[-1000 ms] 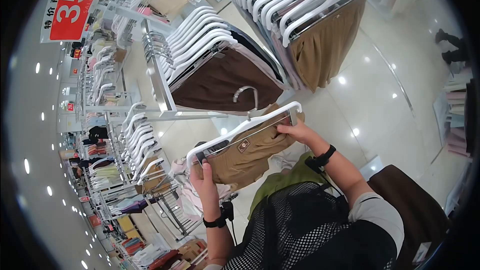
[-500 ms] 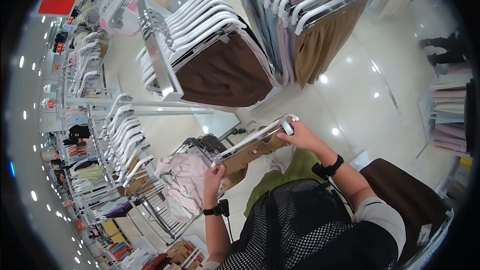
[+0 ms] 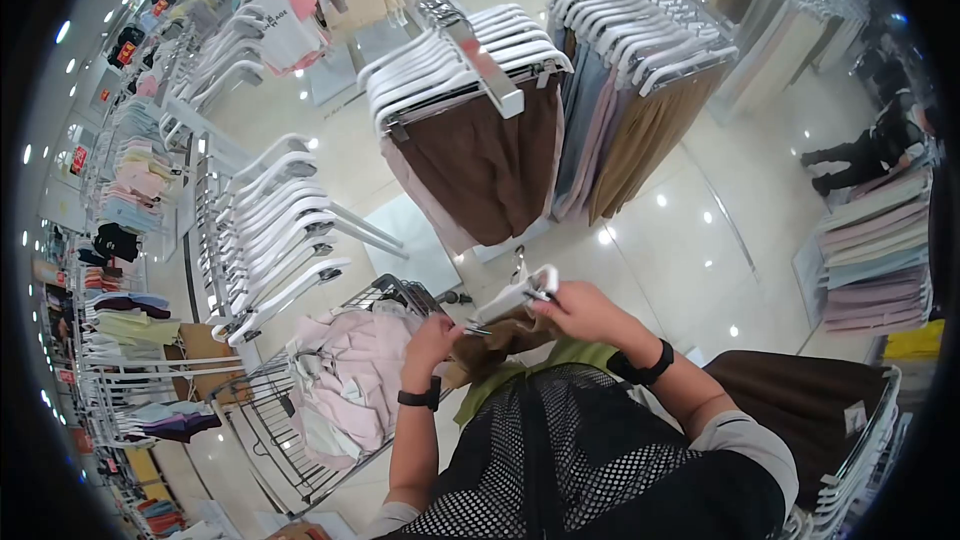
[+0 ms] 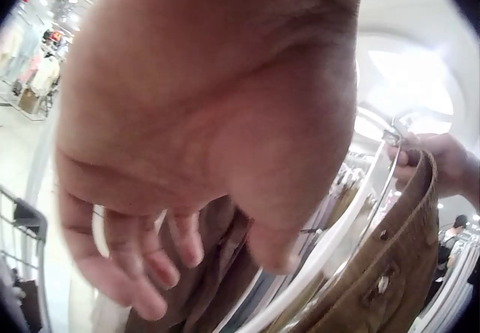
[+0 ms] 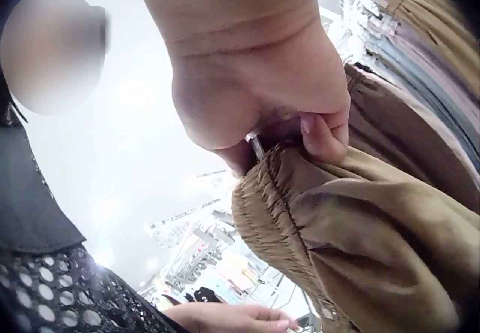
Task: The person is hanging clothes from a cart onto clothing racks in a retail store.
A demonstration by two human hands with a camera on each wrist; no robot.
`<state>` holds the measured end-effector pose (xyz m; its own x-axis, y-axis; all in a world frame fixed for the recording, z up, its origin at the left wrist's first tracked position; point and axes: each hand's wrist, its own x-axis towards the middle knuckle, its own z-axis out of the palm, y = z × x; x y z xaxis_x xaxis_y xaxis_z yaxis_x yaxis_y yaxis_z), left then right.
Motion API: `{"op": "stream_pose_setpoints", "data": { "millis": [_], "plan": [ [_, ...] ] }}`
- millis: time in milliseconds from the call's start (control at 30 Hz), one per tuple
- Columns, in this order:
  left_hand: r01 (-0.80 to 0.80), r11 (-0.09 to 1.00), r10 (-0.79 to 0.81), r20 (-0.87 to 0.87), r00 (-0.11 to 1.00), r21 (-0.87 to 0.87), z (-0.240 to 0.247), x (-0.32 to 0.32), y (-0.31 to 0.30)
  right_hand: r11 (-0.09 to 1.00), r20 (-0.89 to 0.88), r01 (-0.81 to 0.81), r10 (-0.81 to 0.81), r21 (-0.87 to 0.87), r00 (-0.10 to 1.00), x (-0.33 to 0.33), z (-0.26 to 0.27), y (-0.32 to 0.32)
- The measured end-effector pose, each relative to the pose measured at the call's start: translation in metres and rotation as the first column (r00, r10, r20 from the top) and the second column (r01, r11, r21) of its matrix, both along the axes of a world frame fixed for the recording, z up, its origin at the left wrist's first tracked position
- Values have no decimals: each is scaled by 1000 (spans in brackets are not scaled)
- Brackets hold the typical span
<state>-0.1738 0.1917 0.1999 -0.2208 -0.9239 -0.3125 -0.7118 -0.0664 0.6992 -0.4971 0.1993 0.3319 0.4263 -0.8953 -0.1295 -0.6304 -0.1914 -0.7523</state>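
Note:
Tan elastic-waist pants (image 3: 505, 345) hang from a white clip hanger (image 3: 512, 298) in front of my body. My right hand (image 3: 585, 315) grips the hanger's clip end together with the waistband. In the right wrist view that hand's fingers (image 5: 324, 138) curl by a metal clip at the gathered waistband (image 5: 274, 221). At the other end of the hanger is my left hand (image 3: 430, 350). Its fingers (image 4: 154, 265) are loosely bent and hold nothing in the left wrist view, with the thumb close beside the white hanger bar (image 4: 330, 243).
A wire cart (image 3: 270, 430) with pink garments (image 3: 350, 370) stands to the left. Ahead are racks of hanging dark brown pants (image 3: 485, 175) and tan pants (image 3: 650, 140). White hangers (image 3: 285, 240) line a rail at left. A dark brown garment (image 3: 770, 400) hangs at right.
The hanger and pants have tipped and come nearer my body, seen more end-on. My left hand has loosened from its clip end. The head view has turned, bringing more racks into sight.

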Motion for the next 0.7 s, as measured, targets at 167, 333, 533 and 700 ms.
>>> {"op": "stream_pose_setpoints", "data": {
  "millis": [167,333,533,700],
  "plan": [
    [362,822,-497,-244,833,-440,95,-53,-8,979,-235,-177,149,-101,961,42,2,19],
    [482,867,-460,-572,679,-126,103,-56,-1,997,-252,-79,71,-22,965,43,-7,23],
    [223,973,-213,-576,789,-54,79,-70,-1,998,-213,24,-13,50,977,32,-8,5],
    [-123,988,59,-525,849,-88,53,-83,-15,993,-35,-97,99,74,994,1,-29,-41]
  ]
}}
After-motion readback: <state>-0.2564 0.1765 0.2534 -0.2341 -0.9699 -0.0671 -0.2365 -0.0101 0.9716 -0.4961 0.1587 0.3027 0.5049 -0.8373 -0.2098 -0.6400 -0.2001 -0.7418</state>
